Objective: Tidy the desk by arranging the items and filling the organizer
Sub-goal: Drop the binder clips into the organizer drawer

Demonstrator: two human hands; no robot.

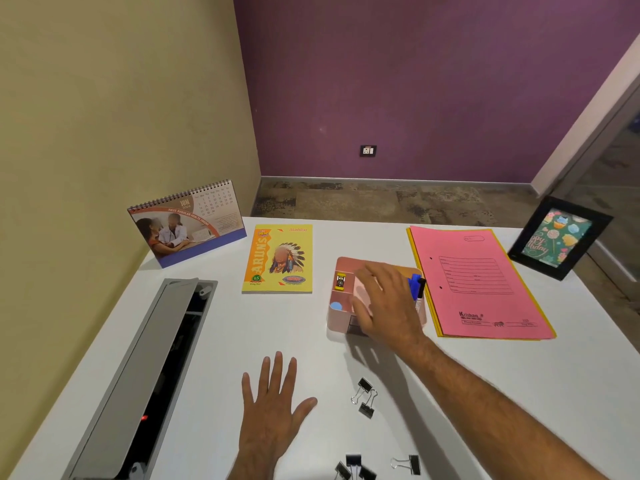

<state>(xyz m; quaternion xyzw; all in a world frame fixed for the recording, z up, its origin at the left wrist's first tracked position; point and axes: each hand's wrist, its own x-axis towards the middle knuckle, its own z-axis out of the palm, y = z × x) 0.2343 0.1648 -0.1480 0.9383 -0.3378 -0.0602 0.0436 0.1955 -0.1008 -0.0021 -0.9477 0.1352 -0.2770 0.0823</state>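
A pink desk organizer [335, 318] sits mid-table, holding a yellow stapler [340, 282], a blue round item [336, 306] and blue and black markers [416, 287]. My right hand [388, 303] hovers over the organizer's middle with fingers spread and nothing visible in it. Flat on the white table lies my left hand [273, 407], fingers apart. Two black binder clips [365, 396] lie just right of it. More clips [356, 467] and a single clip [408, 464] lie at the near edge.
A yellow notebook [278, 259] lies left of the organizer and a pink file folder [479, 282] right of it. A desk calendar [188, 221] stands far left, a black photo frame [559, 237] far right. An open grey cable tray [145, 375] runs along the left side.
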